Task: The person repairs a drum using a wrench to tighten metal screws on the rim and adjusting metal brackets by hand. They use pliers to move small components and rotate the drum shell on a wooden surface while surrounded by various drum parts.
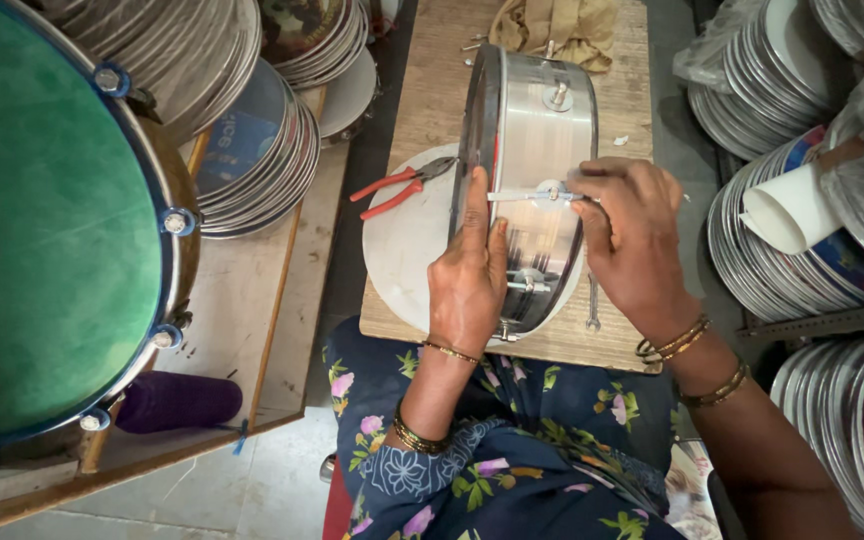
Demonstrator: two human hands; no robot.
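Far left: large round drum with green head and blue bolted rim point(47, 215), leaning on a wooden shelf; dark purple cylinder point(177, 400) below it. Next: stacks of thin silver metal hoops point(262, 160).

Centre left, on the pale wooden board point(432, 90): red-handled pliers point(392, 185), lying well apart from my hands.

Centre: shiny steel drum shell point(532, 170), standing on edge on a white round skin point(402, 250), its flat faces turned left and right. My left hand point(467, 280) lies flat against its near rim, fingers stretched out along the hoop, steadying it, not pinching.

On the shell's side wall: slim metal tension rod point(527, 195), long axis running left to right, directly under my right hand point(632, 235). My right fingertips are pressed together on the rod's right end; that hand is the nearer one.

Right of the shell: small steel spanner point(593, 305) on the board. Far right: stacked rimmed metal frames point(782, 250), white paper cone point(792, 210).
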